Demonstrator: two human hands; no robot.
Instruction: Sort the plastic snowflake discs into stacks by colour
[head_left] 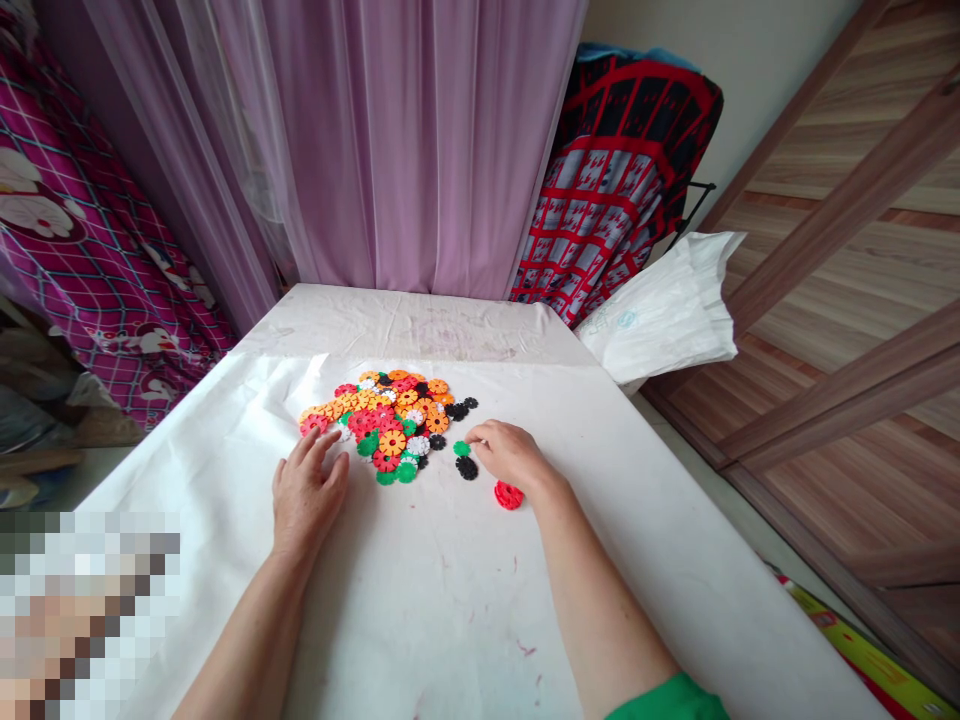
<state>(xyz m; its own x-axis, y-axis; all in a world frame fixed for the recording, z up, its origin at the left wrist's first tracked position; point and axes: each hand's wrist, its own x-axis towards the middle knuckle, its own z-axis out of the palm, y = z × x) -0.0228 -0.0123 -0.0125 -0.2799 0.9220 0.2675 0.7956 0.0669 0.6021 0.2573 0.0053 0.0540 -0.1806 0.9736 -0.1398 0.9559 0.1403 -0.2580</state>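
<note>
A heap of notched plastic discs (391,442) in red, orange, green, white and black lies on the white-covered table. At its near left edge rests my left hand (309,490), open with the fingers spread and holding nothing. To the right of the heap, my right hand (506,455) is closed, its fingertips pinching the edge of a green notched disc (461,449). Just below that is a black notched disc (466,468). Several red discs (508,495) are gathered close under my right wrist.
The table's white cover (450,600) has wrinkles and reddish marks. Purple curtains (420,150) hang behind the far edge. A white bag (667,310) stands by the far right corner, with red-and-black patterned cloth (600,190) behind it. Wooden doors (847,300) are at right.
</note>
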